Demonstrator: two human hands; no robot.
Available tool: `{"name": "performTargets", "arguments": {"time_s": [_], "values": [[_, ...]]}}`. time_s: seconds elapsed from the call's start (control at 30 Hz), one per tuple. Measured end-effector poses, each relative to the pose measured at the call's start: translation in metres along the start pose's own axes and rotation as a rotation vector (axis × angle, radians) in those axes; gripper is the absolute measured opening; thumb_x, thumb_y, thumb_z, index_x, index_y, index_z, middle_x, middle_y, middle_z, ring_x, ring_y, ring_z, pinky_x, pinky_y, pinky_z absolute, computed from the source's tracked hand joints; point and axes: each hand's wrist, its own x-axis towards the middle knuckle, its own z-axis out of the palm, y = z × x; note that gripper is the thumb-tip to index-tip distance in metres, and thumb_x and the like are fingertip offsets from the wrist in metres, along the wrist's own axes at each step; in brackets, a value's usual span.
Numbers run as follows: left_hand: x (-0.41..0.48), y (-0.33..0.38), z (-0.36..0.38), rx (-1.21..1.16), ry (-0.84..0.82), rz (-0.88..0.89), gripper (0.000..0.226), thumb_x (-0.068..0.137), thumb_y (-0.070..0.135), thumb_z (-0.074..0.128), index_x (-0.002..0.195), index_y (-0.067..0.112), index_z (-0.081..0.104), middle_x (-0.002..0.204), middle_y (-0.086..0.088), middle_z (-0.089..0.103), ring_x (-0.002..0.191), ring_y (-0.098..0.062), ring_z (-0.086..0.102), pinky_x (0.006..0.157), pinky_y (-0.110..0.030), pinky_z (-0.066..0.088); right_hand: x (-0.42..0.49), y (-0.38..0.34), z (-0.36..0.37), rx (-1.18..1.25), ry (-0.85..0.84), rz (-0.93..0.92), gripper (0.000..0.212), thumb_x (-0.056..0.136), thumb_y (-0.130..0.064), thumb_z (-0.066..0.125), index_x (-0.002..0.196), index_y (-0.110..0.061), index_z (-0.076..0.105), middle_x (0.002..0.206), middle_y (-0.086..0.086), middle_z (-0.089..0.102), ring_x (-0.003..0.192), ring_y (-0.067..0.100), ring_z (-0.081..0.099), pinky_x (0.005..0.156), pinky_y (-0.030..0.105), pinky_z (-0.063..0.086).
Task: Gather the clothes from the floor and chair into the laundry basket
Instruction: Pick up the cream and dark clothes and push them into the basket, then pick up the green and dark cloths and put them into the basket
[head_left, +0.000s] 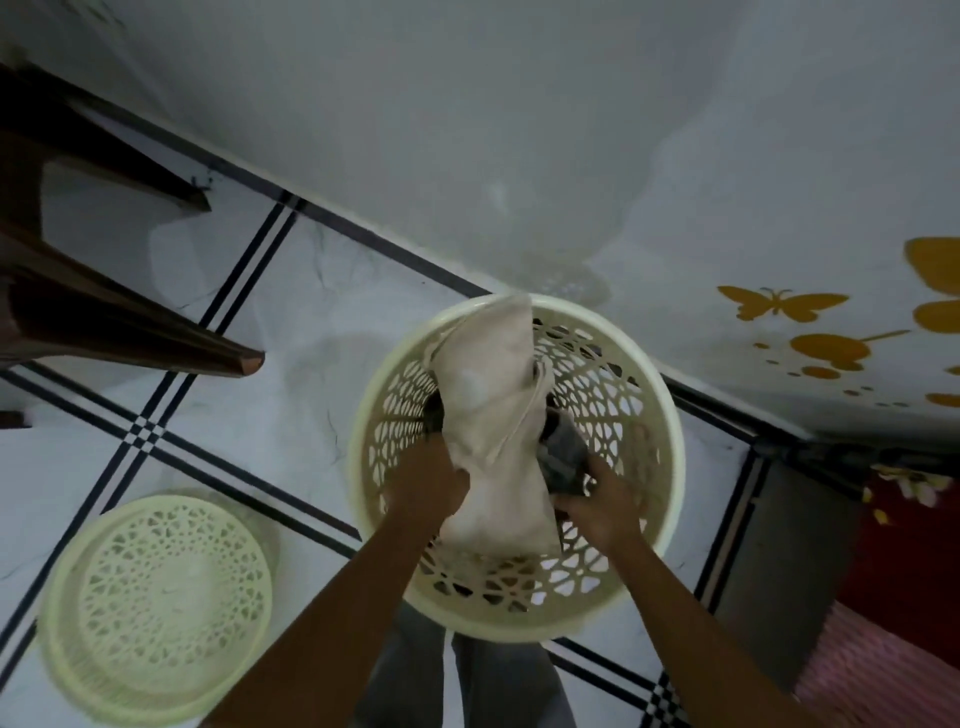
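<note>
A round cream laundry basket (655, 395) with lattice walls stands on the tiled floor against the wall. A cream garment with a drawstring (491, 395) hangs over the basket's far rim and down into it. My left hand (428, 480) grips this garment at its lower left edge, inside the basket. A dark grey garment (563, 452) lies beside it in the basket, and my right hand (605, 501) is closed on its lower end. Both forearms reach in from the bottom of the view.
The basket's cream lattice lid (156, 605) lies flat on the floor at lower left. Dark brown chair legs (130, 332) jut in from the left. A wall with yellow butterfly stickers (779, 306) runs behind. Red and pink fabric (893, 597) sits at the right.
</note>
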Motion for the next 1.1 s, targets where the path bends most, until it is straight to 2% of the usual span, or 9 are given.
{"name": "performTargets", "arguments": {"time_s": [0.07,0.17,0.3,0.37,0.47,0.6,0.73,0.87,1.1], "values": [[-0.006,0.016,-0.013,0.184,0.139,0.173,0.068,0.088,0.029,0.052,0.147,0.018,0.021,0.148,-0.008,0.034,0.132,-0.03,0.037,0.099,-0.043,0.041,0.003,-0.003,0.005,-0.11,0.015,-0.082,0.053,0.077,-0.006,0.067,0.127,-0.018,0.055,0.107,0.005,0.064,0.1,0.025,0.06,0.085,0.035,0.048],[-0.006,0.019,-0.008,0.372,-0.015,0.393,0.073,0.09,0.039,0.048,0.15,0.032,0.007,0.161,0.001,0.005,0.147,-0.024,0.009,0.11,-0.047,0.03,0.01,-0.002,0.017,-0.262,-0.134,-0.154,0.061,0.081,-0.018,0.064,0.138,-0.016,0.045,0.134,0.011,0.054,0.123,0.033,0.05,0.1,0.04,0.044],[0.004,0.003,0.02,0.636,-0.457,0.282,0.065,0.092,0.048,0.041,0.149,0.033,0.013,0.161,0.005,0.003,0.147,-0.024,0.004,0.114,-0.056,0.012,0.016,0.01,0.033,-0.815,-0.356,-0.147,0.066,0.091,-0.04,0.053,0.149,-0.025,0.025,0.162,0.007,0.003,0.147,0.037,0.002,0.117,0.051,0.017],[0.008,0.001,0.028,0.679,-0.492,0.209,0.063,0.093,0.044,0.039,0.149,0.032,0.013,0.16,0.007,0.002,0.146,-0.026,0.007,0.113,-0.061,0.009,0.018,0.012,0.035,-0.877,-0.318,-0.148,0.062,0.093,-0.042,0.05,0.148,-0.026,0.025,0.162,0.005,-0.003,0.147,0.035,-0.004,0.116,0.053,0.012],[0.002,0.021,0.025,0.557,-0.271,0.267,0.056,0.096,0.042,0.034,0.147,0.024,0.021,0.159,0.001,0.012,0.145,-0.022,0.015,0.115,-0.056,0.011,0.009,0.006,0.032,-0.774,-0.141,-0.207,0.059,0.095,-0.041,0.047,0.147,-0.022,0.026,0.162,0.007,0.002,0.148,0.031,0.0,0.116,0.052,0.012],[-0.031,0.06,-0.01,0.462,0.126,0.562,0.051,0.096,0.042,0.036,0.143,0.022,0.033,0.156,0.0,0.026,0.143,-0.018,0.024,0.115,-0.053,0.013,-0.03,-0.011,0.02,-0.582,0.308,-0.309,0.056,0.096,-0.036,0.043,0.147,-0.016,0.029,0.159,0.012,0.018,0.146,0.033,0.014,0.116,0.049,0.015],[-0.061,0.073,-0.043,0.474,0.354,0.855,0.049,0.088,0.039,0.039,0.125,0.013,0.057,0.136,-0.009,0.055,0.124,-0.027,0.052,0.106,-0.058,0.032,-0.075,-0.022,0.015,-0.403,0.538,-0.221,0.052,0.097,-0.031,0.041,0.145,-0.013,0.033,0.157,0.015,0.026,0.144,0.033,0.022,0.118,0.049,0.014],[-0.091,0.078,-0.055,0.639,0.206,0.861,0.047,0.094,0.037,0.042,0.137,0.019,0.042,0.149,-0.003,0.039,0.136,-0.022,0.035,0.114,-0.052,0.015,-0.126,-0.009,0.017,-0.211,0.609,-0.162,0.049,0.098,-0.028,0.04,0.145,-0.014,0.034,0.156,0.012,0.027,0.144,0.03,0.022,0.119,0.046,0.014],[-0.204,0.051,0.032,0.627,0.136,1.17,0.037,0.091,0.03,0.047,0.126,0.02,0.053,0.134,-0.001,0.055,0.122,-0.023,0.049,0.109,-0.049,0.026,-0.239,0.111,0.059,0.073,0.805,-0.076,0.043,0.099,-0.024,0.044,0.141,-0.014,0.042,0.155,0.011,0.032,0.143,0.029,0.028,0.12,0.044,0.016]]}}
